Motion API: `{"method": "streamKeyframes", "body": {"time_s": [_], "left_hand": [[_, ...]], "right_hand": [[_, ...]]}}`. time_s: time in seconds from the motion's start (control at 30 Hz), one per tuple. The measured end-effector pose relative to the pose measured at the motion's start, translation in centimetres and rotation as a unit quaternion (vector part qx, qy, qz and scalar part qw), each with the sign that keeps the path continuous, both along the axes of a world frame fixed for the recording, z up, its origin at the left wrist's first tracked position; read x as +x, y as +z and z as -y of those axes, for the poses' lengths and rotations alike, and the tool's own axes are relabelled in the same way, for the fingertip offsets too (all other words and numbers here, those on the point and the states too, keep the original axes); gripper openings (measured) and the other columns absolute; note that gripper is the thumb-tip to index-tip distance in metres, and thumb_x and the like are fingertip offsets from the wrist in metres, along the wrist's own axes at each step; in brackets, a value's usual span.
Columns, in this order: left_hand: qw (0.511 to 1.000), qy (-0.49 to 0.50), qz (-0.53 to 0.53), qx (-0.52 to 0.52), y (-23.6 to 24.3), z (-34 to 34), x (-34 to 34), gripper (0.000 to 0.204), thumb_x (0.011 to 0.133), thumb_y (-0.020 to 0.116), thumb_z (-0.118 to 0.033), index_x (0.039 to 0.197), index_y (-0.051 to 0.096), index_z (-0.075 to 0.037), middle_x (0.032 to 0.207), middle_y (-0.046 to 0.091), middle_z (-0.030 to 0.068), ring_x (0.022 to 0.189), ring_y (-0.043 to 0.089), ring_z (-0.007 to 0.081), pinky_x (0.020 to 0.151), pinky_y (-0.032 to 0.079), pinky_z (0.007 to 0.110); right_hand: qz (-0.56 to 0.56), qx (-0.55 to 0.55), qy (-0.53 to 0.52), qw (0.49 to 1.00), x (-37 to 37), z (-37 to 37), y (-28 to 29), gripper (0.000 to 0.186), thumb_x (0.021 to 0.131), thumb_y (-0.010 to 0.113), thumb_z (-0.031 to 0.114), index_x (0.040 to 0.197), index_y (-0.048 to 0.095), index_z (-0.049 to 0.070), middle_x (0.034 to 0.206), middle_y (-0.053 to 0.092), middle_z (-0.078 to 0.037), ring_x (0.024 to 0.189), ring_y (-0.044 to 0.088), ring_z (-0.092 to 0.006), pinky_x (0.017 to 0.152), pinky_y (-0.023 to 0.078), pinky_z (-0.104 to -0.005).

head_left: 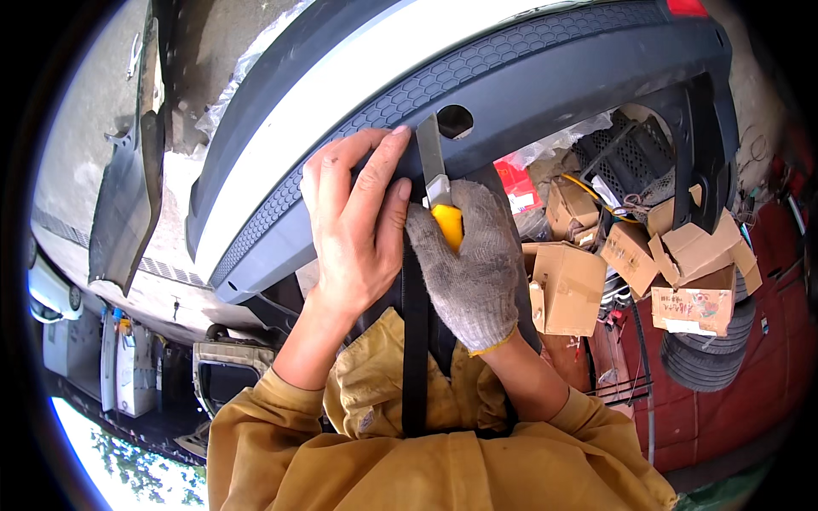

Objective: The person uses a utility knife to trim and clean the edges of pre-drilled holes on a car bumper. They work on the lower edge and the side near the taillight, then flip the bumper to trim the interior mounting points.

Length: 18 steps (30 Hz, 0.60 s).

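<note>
A large car bumper (554, 98), dark grey with a white band and a honeycomb-textured strip, stretches across in front of me. My left hand (354, 221) is bare, with its fingers stretched out and resting on the bumper's grey edge and textured strip. My right hand (477, 268), in a grey knitted glove, is closed round a yellow utility knife (447, 223). The knife's long blade (430, 146) points away from me over the grey plastic. Just right of the blade tip is a round hole (456, 122) in the bumper.
Opened cardboard boxes (569, 288) and stacked tyres (705, 353) lie to the right on a red floor (750, 392). Beyond the bumper's right half is a black perforated crate (626, 153). A curved dark panel (132, 196) stands at the left.
</note>
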<state>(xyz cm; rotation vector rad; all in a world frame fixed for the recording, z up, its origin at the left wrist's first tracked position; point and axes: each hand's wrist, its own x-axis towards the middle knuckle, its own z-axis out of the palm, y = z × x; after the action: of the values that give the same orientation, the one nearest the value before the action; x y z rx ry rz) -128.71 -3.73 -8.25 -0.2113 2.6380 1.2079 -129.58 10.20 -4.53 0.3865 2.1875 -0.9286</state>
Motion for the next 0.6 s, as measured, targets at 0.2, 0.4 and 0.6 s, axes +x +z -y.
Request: {"method": "streamKeyframes", "body": {"time_s": [0.2,0.4,0.6], "left_hand": [[0.996,-0.076,0.031,-0.016,0.0,0.6,-0.4,0.043,0.094,0.061,0.000,0.137,0.065,-0.004,0.136,0.059,0.0152,0.124,0.054,0.0334,0.109,0.039,0.045],[0.996,-0.081,0.034,0.026,-0.6,1.6,-1.0,0.049,0.088,0.068,-0.001,0.136,0.067,-0.010,0.135,0.060,0.0101,0.121,0.053,0.0321,0.105,0.038,0.043],[0.993,-0.098,0.046,0.035,-0.6,1.9,-1.5,0.052,0.085,0.073,-0.006,0.136,0.066,-0.009,0.136,0.060,0.0102,0.121,0.052,0.0326,0.107,0.038,0.045]], "right_hand": [[0.017,0.023,-0.044,0.999,0.0,0.7,0.2,0.032,0.088,0.080,0.020,0.109,0.063,0.004,0.092,0.068,-0.014,0.083,0.068,-0.0337,0.073,0.054,-0.0416],[0.003,-0.002,0.006,1.000,-1.0,0.5,0.4,0.032,0.090,0.079,0.023,0.107,0.060,0.003,0.090,0.067,-0.017,0.082,0.070,-0.0360,0.070,0.054,-0.0426],[-0.036,0.020,0.063,0.997,-0.5,0.1,-0.6,0.031,0.099,0.068,0.034,0.100,0.053,0.007,0.072,0.067,-0.016,0.065,0.070,-0.0369,0.055,0.055,-0.0446]]}}
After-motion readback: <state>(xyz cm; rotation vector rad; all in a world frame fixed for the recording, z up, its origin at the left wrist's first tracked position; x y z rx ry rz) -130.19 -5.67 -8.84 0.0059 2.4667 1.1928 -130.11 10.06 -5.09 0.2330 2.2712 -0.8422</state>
